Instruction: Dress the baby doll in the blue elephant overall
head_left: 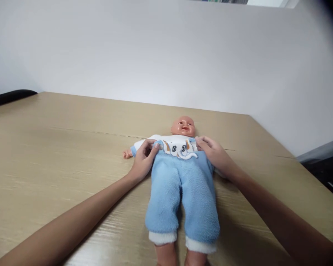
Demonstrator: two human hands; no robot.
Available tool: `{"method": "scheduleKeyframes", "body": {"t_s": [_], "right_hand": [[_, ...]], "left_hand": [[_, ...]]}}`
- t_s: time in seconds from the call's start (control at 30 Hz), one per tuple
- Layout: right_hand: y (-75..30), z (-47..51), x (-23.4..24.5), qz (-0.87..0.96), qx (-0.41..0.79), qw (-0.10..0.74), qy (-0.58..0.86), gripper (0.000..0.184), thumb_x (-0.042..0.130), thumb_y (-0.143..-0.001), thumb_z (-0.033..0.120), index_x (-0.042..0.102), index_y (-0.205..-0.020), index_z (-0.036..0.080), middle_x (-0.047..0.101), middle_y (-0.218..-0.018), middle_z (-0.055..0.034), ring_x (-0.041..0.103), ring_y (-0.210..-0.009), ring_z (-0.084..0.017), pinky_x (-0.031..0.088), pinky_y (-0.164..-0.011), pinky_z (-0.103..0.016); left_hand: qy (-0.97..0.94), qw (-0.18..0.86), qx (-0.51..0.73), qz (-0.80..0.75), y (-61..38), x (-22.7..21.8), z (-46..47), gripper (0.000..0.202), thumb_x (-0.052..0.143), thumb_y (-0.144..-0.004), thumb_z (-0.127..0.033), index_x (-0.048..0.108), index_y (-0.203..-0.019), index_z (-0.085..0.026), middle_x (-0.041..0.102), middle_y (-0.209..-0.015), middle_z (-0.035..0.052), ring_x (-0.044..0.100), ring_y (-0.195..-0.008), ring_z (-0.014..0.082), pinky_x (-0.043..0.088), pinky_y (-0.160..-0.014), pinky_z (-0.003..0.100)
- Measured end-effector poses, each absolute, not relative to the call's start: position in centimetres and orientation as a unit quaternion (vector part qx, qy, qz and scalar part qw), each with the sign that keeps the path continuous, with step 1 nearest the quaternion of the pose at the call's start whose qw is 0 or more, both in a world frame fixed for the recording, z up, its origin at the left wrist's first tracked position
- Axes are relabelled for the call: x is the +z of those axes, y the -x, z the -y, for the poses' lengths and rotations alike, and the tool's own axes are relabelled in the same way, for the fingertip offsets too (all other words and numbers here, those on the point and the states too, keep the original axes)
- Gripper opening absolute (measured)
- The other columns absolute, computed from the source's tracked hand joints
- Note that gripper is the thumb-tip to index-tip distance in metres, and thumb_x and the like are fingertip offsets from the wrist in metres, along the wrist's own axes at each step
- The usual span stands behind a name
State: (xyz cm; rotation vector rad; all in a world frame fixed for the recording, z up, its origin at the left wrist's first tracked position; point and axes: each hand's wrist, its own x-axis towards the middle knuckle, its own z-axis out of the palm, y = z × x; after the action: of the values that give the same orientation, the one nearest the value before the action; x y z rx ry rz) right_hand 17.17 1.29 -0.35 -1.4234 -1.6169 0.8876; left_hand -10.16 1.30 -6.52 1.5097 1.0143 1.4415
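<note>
A baby doll (183, 127) lies on its back on the wooden table, head away from me and legs toward me. It wears a white top with light blue cuffs and light blue fleece overalls (166, 188) with an elephant face on the bib and white leg cuffs. At the bib's left edge, my left hand (145, 157) pinches the cloth between thumb and fingers. My right hand (213, 153) is closed on the bib's upper right corner near the doll's shoulder. The doll's arm on the right is mostly hidden behind my right hand.
The wooden table (72, 155) reaches back to a pale wall or partition (141, 55). A black curved object (13, 96) stands at the table's far left edge. Dark items (327, 170) lie beyond the right edge.
</note>
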Motion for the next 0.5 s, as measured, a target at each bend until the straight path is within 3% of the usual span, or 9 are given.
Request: {"method": "scheduleKeyframes", "body": {"t_s": [0.13, 0.3, 0.43, 0.5], "right_hand": [[-15.0, -4.0, 1.4, 0.677, 0.255, 0.349, 0.595, 0.041, 0.054, -0.104, 0.062, 0.067, -0.092, 0.024, 0.073, -0.089, -0.0032, 0.065, -0.084, -0.023, 0.046, -0.078, -0.035], [-10.8, -6.8, 3.0, 0.785, 0.114, 0.274, 0.543, 0.027, 0.058, -0.106, 0.04, 0.071, -0.092, 0.022, 0.08, -0.103, -0.0082, 0.07, -0.096, -0.025, 0.047, -0.086, -0.037], [-7.3, -8.6, 3.7, 0.879, 0.146, 0.182, 0.415, 0.01, 0.07, -0.099, 0.026, 0.075, -0.106, 0.021, 0.082, -0.11, -0.0078, 0.073, -0.101, -0.026, 0.049, -0.087, -0.036], [-5.8, -9.7, 3.4, 0.918, 0.188, 0.144, 0.319, 0.02, 0.08, -0.089, 0.016, 0.077, -0.107, 0.024, 0.082, -0.112, -0.0057, 0.073, -0.099, -0.025, 0.05, -0.084, -0.035]], "left_hand": [[-0.604, 0.389, 0.566, -0.404, 10.1, -6.4, -0.9, 0.031, 0.069, -0.105, -0.053, 0.07, -0.107, -0.022, 0.069, -0.099, 0.0019, 0.063, -0.095, 0.019, 0.049, -0.088, 0.032], [-0.612, 0.353, 0.583, -0.401, 10.1, -6.5, -0.6, 0.024, 0.068, -0.106, -0.046, 0.068, -0.11, -0.022, 0.071, -0.102, 0.0024, 0.067, -0.098, 0.0192, 0.051, -0.09, 0.033], [-0.635, 0.266, 0.593, -0.416, 10.2, -6.5, -0.1, 0.017, 0.066, -0.108, -0.04, 0.067, -0.109, -0.024, 0.068, -0.103, 0.0025, 0.063, -0.095, 0.0188, 0.049, -0.088, 0.033], [-0.649, 0.246, 0.593, -0.408, 10.2, -6.3, 0.2, 0.014, 0.065, -0.109, -0.038, 0.067, -0.107, -0.024, 0.068, -0.101, 0.0027, 0.062, -0.094, 0.0191, 0.049, -0.088, 0.034]]}}
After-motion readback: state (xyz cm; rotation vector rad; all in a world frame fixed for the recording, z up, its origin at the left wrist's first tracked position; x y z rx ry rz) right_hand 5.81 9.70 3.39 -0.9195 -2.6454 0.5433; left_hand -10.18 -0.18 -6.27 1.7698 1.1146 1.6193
